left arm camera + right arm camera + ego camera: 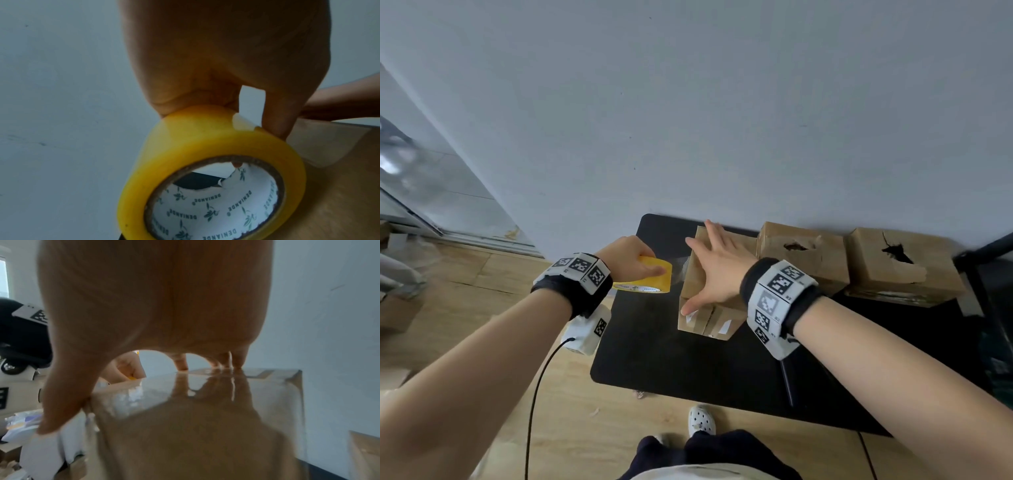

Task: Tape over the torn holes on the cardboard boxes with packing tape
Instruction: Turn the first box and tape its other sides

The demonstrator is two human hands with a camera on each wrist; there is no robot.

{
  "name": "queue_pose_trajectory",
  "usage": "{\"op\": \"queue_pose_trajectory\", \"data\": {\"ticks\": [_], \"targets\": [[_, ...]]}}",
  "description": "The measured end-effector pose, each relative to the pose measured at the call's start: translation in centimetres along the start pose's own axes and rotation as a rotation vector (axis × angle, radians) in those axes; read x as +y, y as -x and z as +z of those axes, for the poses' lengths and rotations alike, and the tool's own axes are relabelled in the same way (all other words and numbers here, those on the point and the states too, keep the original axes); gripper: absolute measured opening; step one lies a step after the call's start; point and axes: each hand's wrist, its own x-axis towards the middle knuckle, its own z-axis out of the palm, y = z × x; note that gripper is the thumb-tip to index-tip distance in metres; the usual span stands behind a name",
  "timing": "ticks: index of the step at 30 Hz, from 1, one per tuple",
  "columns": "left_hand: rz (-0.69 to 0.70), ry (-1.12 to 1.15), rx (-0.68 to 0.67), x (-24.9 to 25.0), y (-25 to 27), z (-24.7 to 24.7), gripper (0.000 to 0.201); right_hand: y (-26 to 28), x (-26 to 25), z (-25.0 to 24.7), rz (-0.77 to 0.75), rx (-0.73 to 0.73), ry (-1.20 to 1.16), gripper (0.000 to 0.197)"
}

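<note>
My left hand [631, 258] grips a yellow roll of packing tape [645, 277] just left of a cardboard box [710, 317] on the black table [688, 359]. In the left wrist view the fingers [275, 120] curl over the tape roll [185, 154], and a clear strip runs from it onto the box [329, 178]. My right hand [717, 265] lies flat on the box top with spread straight fingers, the thumb at the near left corner. The right wrist view shows shiny tape on the box top [205, 402] under the fingertips [180, 363].
Two more cardboard boxes with torn holes, one [803, 255] beside the other [900, 263], stand against the grey wall at the table's back right. A cable hangs from my left wrist. My feet and a wooden floor are below the table's front edge.
</note>
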Motion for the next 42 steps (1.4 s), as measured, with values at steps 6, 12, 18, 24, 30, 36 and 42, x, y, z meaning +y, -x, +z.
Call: {"op": "queue_pose_trajectory", "data": {"ticks": [6,12,18,24,30,36,42], "targets": [[0.023,-0.008,0.033,-0.1,0.5,-1.1,0.030,0.5,0.2,-0.4,-0.042,0.147,0.023,0.103],[0.044,-0.127,0.023,1.3,1.0,-4.7,0.035,1.4,1.4,0.5,-0.105,0.294,-0.194,0.100],[0.127,-0.214,-0.060,4.3,0.6,-5.0,0.027,2.5,3.3,4.4,-0.094,0.367,-0.490,0.100],[0.233,-0.274,-0.155,7.9,-1.1,-3.4,0.029,4.7,6.8,7.1,-0.118,0.345,-0.608,0.101],[0.277,-0.191,-0.212,10.1,-2.3,-1.6,0.054,6.5,10.2,10.7,-0.054,0.290,-0.588,0.105],[0.307,0.003,-0.282,11.0,-3.5,0.8,0.015,6.1,11.1,14.2,0.041,0.291,-0.647,0.106],[0.266,0.098,-0.267,10.8,-4.3,0.8,0.026,3.6,11.8,13.5,-0.066,0.346,-0.637,0.094]]}}
